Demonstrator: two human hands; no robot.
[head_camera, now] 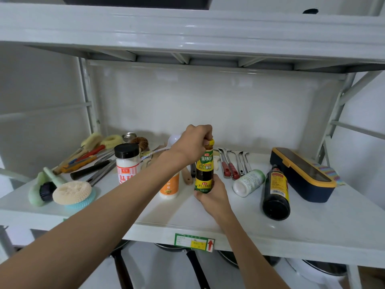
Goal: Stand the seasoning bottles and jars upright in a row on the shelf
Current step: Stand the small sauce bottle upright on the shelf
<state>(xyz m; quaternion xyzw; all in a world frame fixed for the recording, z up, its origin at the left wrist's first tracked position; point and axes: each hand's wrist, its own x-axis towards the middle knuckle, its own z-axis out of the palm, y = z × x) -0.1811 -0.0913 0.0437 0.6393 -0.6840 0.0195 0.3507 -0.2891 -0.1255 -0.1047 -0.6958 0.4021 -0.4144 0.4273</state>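
A dark soy sauce bottle [205, 170] with a green-yellow label and yellow cap stands upright mid-shelf. My left hand [192, 143] grips its cap from above; my right hand [212, 195] wraps its base. To its left stand an orange-and-white bottle [170, 187], partly hidden by my left arm, and a white jar with a black lid [127, 163]. On the right, a white jar with a green label [249, 182] and a dark sauce bottle with a yellow-red label [277, 192] lie on their sides on the white shelf [291, 232].
Brushes, a loofah scrubber [71, 192] and knives crowd the shelf's left side. Spoons and red-handled tools [231, 163] lie at the back. A navy and yellow box [302, 174] sits at the right end. Pans hang below the shelf edge.
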